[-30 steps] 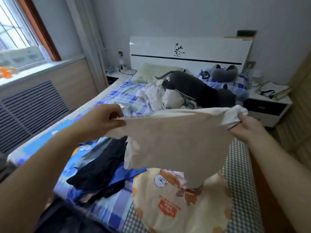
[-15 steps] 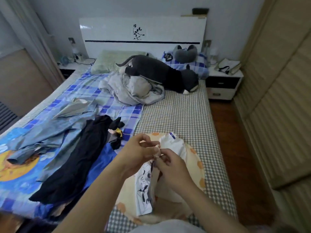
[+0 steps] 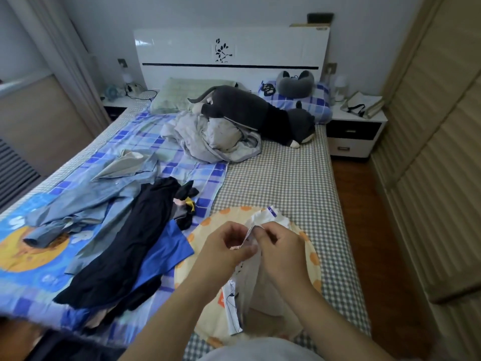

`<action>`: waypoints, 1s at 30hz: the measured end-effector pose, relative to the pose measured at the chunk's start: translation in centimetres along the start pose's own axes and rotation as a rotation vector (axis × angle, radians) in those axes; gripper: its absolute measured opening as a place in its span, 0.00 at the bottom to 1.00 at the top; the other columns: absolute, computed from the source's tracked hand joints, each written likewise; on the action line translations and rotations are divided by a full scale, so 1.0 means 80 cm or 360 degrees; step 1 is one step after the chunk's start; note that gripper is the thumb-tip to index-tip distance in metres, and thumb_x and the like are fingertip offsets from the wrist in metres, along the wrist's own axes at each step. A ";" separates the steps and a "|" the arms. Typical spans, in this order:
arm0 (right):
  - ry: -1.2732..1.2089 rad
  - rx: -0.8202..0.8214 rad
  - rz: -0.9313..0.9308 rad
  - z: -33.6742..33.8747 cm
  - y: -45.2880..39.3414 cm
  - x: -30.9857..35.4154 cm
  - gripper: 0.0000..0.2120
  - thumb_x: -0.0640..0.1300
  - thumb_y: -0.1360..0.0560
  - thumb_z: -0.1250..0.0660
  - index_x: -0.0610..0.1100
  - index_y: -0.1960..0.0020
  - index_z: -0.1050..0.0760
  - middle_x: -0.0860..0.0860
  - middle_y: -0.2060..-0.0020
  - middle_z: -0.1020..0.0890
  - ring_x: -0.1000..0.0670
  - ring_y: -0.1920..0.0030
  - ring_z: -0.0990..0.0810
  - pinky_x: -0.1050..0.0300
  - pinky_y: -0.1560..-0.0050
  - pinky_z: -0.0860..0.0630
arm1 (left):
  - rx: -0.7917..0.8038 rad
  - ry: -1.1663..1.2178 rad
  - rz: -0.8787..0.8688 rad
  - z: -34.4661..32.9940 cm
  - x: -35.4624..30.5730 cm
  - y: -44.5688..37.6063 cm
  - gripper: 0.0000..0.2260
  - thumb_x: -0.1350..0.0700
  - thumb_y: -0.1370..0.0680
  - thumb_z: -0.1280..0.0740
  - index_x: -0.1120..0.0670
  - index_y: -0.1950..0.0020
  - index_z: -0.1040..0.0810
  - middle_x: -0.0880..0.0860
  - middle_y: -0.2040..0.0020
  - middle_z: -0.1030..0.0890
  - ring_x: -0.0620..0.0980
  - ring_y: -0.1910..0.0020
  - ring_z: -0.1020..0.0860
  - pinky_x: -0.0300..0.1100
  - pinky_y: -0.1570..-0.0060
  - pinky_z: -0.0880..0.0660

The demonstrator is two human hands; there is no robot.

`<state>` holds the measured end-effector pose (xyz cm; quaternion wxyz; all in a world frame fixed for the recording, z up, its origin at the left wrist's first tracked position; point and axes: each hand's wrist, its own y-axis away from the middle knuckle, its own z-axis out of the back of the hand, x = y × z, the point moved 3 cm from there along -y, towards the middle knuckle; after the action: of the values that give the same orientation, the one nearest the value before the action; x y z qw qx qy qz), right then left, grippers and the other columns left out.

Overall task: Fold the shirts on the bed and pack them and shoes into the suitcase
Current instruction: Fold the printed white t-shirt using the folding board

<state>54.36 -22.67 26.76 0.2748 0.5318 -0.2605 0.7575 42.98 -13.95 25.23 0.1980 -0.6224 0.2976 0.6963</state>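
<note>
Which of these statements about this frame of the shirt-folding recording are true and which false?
1. Both hands pinch the white printed shirt together. True: the left hand and right hand meet on its gathered edge.
2. The black garment lies flat on the blue patterned sheet. True.
3. The grey plush cat toy sits on the floor. False: it lies on the bed near the white headboard.
4. The light blue denim shirt is neatly folded. False: it lies spread and rumpled.
5. An open suitcase lies on the bed. False: no suitcase is recognisable.
</note>
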 end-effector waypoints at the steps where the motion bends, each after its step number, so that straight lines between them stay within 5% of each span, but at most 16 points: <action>1: 0.0016 0.0015 0.0020 0.000 0.000 0.002 0.16 0.42 0.20 0.32 0.47 0.67 0.24 0.53 0.73 0.23 0.58 0.71 0.27 0.67 0.69 0.32 | -0.0079 -0.0104 -0.0038 -0.002 0.005 0.003 0.07 0.63 0.26 0.25 0.52 0.54 0.19 0.56 0.55 0.16 0.50 0.55 0.18 0.46 0.52 0.21; 6: 0.0423 -0.0057 0.0125 0.020 -0.002 -0.012 0.13 0.46 0.20 0.33 0.49 0.63 0.24 0.55 0.71 0.23 0.53 0.65 0.24 0.63 0.68 0.31 | -0.0484 -0.0338 -0.0283 0.006 -0.003 0.007 0.06 0.62 0.20 0.32 0.53 0.56 0.21 0.51 0.61 0.19 0.47 0.62 0.21 0.38 0.60 0.27; 9: 0.0841 0.0276 0.0104 0.023 0.001 -0.016 0.06 0.52 0.20 0.34 0.54 0.54 0.28 0.58 0.65 0.22 0.57 0.62 0.23 0.62 0.62 0.25 | -0.0370 -0.0524 -0.0383 0.000 -0.019 0.005 0.08 0.64 0.22 0.31 0.51 0.56 0.20 0.47 0.61 0.18 0.45 0.60 0.20 0.35 0.58 0.25; 12: 0.0924 0.0444 0.0196 0.019 0.003 0.000 0.14 0.54 0.20 0.35 0.62 0.38 0.36 0.59 0.58 0.21 0.56 0.57 0.21 0.59 0.59 0.24 | -0.0168 -0.0791 -0.0531 -0.011 -0.035 0.003 0.11 0.65 0.25 0.30 0.48 0.58 0.18 0.43 0.61 0.17 0.44 0.58 0.19 0.33 0.58 0.25; 15: 0.1342 0.0391 0.0423 0.020 -0.009 0.017 0.08 0.47 0.18 0.40 0.52 0.40 0.27 0.54 0.54 0.19 0.51 0.53 0.20 0.57 0.58 0.28 | -0.0126 -0.0945 -0.0654 -0.019 -0.038 -0.003 0.11 0.64 0.25 0.28 0.46 0.55 0.16 0.42 0.60 0.17 0.41 0.57 0.20 0.31 0.57 0.26; 18: 0.1464 0.0278 0.0369 0.035 -0.028 0.024 0.13 0.43 0.19 0.41 0.50 0.42 0.20 0.50 0.54 0.17 0.47 0.53 0.19 0.54 0.55 0.23 | -0.0190 -0.1082 -0.0629 -0.018 -0.017 -0.021 0.08 0.64 0.25 0.28 0.50 0.53 0.18 0.44 0.59 0.21 0.42 0.60 0.23 0.33 0.61 0.29; 23: 0.0821 -0.0268 0.0126 0.093 -0.066 0.045 0.13 0.42 0.16 0.43 0.45 0.45 0.19 0.48 0.60 0.20 0.51 0.63 0.23 0.56 0.67 0.29 | -0.0624 -0.1210 -0.0077 0.038 0.084 -0.048 0.09 0.66 0.26 0.35 0.53 0.58 0.20 0.50 0.58 0.24 0.55 0.57 0.23 0.46 0.63 0.33; 28: 0.0350 -0.0923 -0.0177 0.188 -0.116 0.018 0.14 0.39 0.17 0.45 0.46 0.44 0.21 0.50 0.52 0.21 0.48 0.51 0.23 0.55 0.52 0.28 | -0.1046 -0.1112 0.0623 0.147 0.170 -0.038 0.07 0.63 0.24 0.38 0.58 0.52 0.20 0.61 0.52 0.19 0.65 0.51 0.22 0.51 0.54 0.26; 30: 0.0177 -0.1047 -0.0284 0.204 -0.116 -0.013 0.14 0.39 0.17 0.45 0.46 0.44 0.21 0.48 0.50 0.20 0.47 0.51 0.22 0.57 0.56 0.29 | -0.1180 -0.0813 0.0800 0.173 0.190 -0.042 0.08 0.61 0.21 0.38 0.63 0.49 0.21 0.62 0.52 0.18 0.65 0.50 0.20 0.52 0.52 0.23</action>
<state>71.95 -27.40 31.60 0.5106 0.3932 -0.4278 0.6338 32.58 -3.76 10.32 -0.1431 -0.3700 0.1134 0.9109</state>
